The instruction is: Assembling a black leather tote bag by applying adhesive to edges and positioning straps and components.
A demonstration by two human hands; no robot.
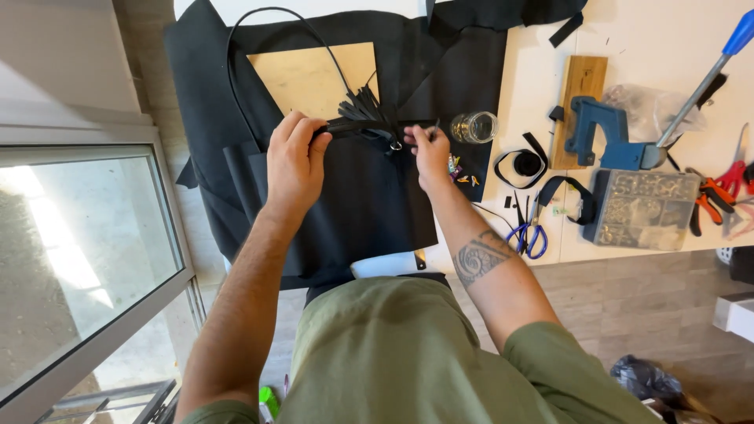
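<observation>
Fingers of your left hand were clamped on the black leather tassel, lying at twelve o'clock on the black leather sheet; your right hand pinched what looked like a thin metal tool at three o'clock.

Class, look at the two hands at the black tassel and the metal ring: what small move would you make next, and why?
Probably bring the thin tool in the right hand a little closer to the metal ring. The left hand grips the black tassel steady beside it, and the tool tip sits just right of the ring, so little travel seems needed.
</observation>
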